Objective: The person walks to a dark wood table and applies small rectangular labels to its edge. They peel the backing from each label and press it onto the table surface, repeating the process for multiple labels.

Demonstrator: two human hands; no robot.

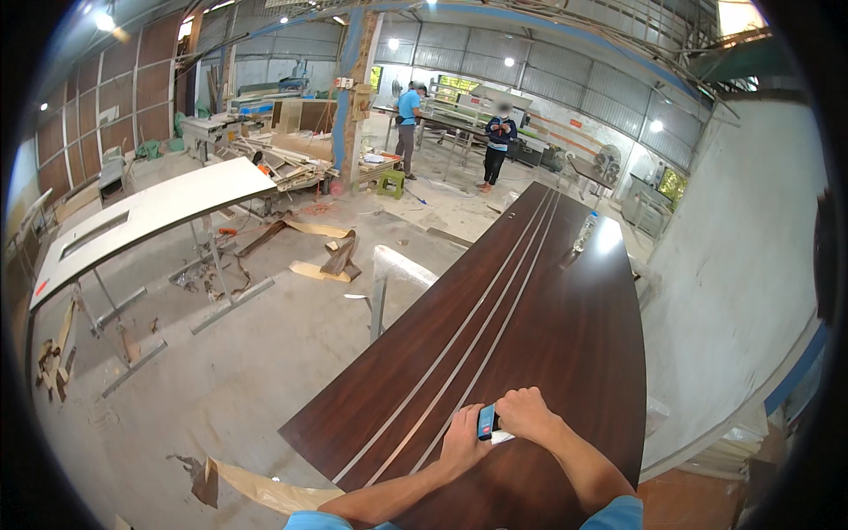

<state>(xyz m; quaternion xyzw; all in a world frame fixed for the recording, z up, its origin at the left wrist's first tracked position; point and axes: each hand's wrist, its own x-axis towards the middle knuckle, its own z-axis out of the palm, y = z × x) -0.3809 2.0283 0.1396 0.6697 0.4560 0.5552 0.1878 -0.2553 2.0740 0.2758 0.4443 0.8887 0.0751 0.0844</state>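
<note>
A long dark brown wood-grain door panel [565, 327] with several pale lengthwise strips lies before me. Over its near end, my left hand [463, 442] is closed round the side of a small phone-like device [485, 422] with a lit blue screen. My right hand [525, 412] is curled closed right beside the device, knuckles up; its fingertips are hidden. A small white piece [502, 436], perhaps paper or cloth, shows below the right hand. Whether that hand grips this piece or the device cannot be made out.
A clear bottle [585, 231] stands on the panel's far part. To the left, a white panel [159, 221] with a rectangular cutout rests on metal stands. Brown and tan scraps [331, 256] litter the floor. Two people [497, 146] stand farther back. A pale wall [742, 265] rises on the right.
</note>
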